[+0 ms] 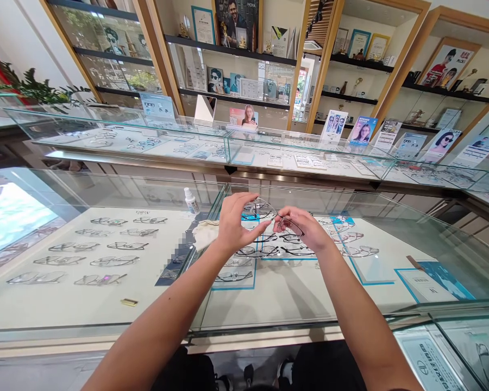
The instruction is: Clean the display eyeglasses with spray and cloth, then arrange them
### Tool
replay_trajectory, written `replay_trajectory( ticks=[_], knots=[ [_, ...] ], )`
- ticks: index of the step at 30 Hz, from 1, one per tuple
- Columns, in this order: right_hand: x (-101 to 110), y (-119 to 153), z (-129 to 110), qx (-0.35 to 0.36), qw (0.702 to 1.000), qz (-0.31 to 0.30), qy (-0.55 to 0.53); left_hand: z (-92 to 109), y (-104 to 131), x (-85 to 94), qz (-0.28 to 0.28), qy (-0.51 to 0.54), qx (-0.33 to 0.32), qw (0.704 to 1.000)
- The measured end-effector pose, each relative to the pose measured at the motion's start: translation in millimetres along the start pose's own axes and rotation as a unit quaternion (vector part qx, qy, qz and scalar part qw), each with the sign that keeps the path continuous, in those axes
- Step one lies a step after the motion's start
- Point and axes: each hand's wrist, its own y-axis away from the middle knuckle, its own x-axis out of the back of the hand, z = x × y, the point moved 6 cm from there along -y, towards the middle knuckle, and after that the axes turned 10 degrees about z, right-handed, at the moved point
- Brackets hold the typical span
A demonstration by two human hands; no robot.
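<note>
While both arms reached forward, eyeglasses (pixel 274 209): raised between the two hands, above the glass-topped worktop (pixel 77 312).
Left hand (pixel 235 222): gripped one end of the eyeglasses, fingers above, thumb below.
Right hand (pixel 307 228): pinched the other end, fingers curled.
Cloth (pixel 206 235): between 8 and 9 o'clock from the eyeglasses.
Spray bottle (pixel 192 202): roughly 9 o'clock, beyond the cloth.
Gold-coloured piece (pixel 129 302): 8 o'clock, farther off.
Displayed frames (pixel 74 246): in rows toward 9 o'clock.
</note>
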Motion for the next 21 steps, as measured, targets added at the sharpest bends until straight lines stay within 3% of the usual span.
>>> replay_trajectory(
  ticks=[3, 6, 9, 12, 14, 21],
  knots=[
    [5, -1, -4, 0.033, 0.998, 0.037, 0.025, -4, -1, 1.7, 0.016, -0.006, 0.021, 1.0],
    [13, 3, -13, 0.132, 0.98, 0.123, 0.083, -8, -4, 5.4, 0.044, -0.015, 0.062, 0.997],
    [14, 15, -29, 0.243, 0.927, 0.219, 0.184, -11, -9, 12.0, 0.08, -0.03, 0.114, 0.99],
    [5, 26, -48, 0.302, 0.861, 0.283, 0.296, -10, -22, 19.8, 0.11, -0.035, 0.159, 0.98],
    [-5, 28, -65, 0.315, 0.834, 0.296, 0.343, -7, -36, 24.6, 0.125, -0.029, 0.169, 0.977],
    [-38, 24, -152, 0.347, 0.792, 0.267, 0.425, 13, -107, 39.2, 0.176, -0.012, 0.136, 0.975]
  ],
)
